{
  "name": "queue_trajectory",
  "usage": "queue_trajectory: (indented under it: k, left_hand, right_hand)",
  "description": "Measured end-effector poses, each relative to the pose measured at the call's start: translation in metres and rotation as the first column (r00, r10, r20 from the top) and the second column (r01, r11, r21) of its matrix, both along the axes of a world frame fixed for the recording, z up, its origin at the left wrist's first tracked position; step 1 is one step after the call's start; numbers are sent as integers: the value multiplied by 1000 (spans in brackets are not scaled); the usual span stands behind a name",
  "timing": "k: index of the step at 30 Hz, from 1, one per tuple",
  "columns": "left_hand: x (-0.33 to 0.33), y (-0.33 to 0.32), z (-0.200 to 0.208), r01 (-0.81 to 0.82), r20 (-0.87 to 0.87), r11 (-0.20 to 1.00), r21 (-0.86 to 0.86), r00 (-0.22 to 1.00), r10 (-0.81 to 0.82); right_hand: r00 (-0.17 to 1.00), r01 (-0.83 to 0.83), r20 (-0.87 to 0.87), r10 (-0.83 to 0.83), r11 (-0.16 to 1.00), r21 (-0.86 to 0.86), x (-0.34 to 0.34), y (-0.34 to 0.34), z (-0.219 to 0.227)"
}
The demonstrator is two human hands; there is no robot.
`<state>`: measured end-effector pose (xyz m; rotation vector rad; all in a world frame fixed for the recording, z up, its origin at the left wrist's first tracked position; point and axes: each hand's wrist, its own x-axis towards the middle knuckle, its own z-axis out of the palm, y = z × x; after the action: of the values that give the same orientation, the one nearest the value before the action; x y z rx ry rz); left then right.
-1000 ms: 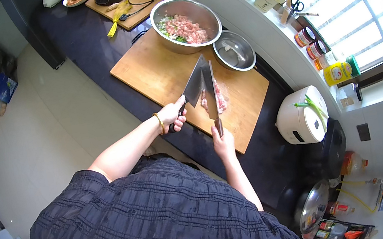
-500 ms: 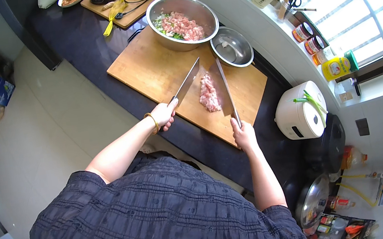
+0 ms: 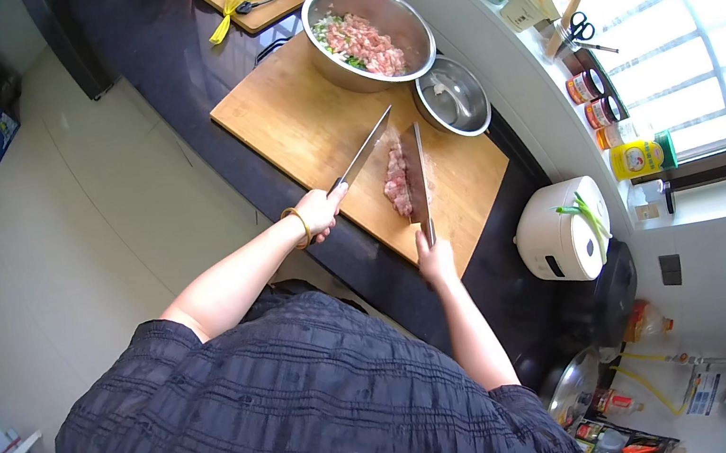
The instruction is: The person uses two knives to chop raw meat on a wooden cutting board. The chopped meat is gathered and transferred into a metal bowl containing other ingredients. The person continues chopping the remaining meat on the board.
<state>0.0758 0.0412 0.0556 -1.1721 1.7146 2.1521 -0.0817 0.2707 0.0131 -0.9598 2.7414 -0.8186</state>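
Pale wooden rectangular chopping board (image 3: 298,122) lying on the dark bench (image 3: 162,58), with a small heap of pink minced meat (image 3: 396,184) near its middle. Left hand (image 3: 320,212) closed fully round the handle of a broad steel cleaver (image 3: 367,147), blade raised and angled over the board, just left of the mince. Right hand (image 3: 435,262) likewise wrapped tight round the handle of a second steel cleaver (image 3: 420,174), blade edge-on beside the right flank of the heap, touching or nearly touching it; hard to tell which. Gold bangle (image 3: 297,226) on the left wrist.

Beyond the board's far corner, a large round steel bowl (image 3: 319,18) holding more pink mince mixed with chopped green bits, and a smaller, seemingly empty steel bowl (image 3: 455,96) just beside it. White rice cooker (image 3: 562,236) to the right on the bench; jars and a pair of scissors (image 3: 581,27) on the windowsill. Second smaller board with a yellow tool (image 3: 234,3) further along the bench.

Judged step: mincing with two blades, mid-rhythm, one blade up and one low. Likely needed next: alternating drops kept on the heap, blades kept clear of each other, and now and then a scrape to gather stray bits into the middle. Risk of meat sticking to the flat of a blade and being carried off the board's edge.
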Motion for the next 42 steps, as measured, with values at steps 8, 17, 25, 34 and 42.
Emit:
queue_trajectory:
  k: [8,17,25,34,42]
  left_hand:
    - [1,-3,3,37,9,999,-26,999,-37]
    - [7,0,1,14,12,1000,-24,1000,-13]
    - [21,-3,6,-50,-1,999,13,999,50]
    - [30,-11,2,-69,-7,998,7,998,69]
    - [32,-11,2,-76,4,997,9,997,76]
  right_hand:
    - [994,33,97,-41,995,91,0,-6,13]
    - [960,-81,-259,105,992,99,18,-6,9]
    - [977,70,188,-102,983,171,21,-16,51]
    - [989,21,136,-60,962,273,13,-14,40]
    - [954,96,285,-96,995,15,10,-11,57]
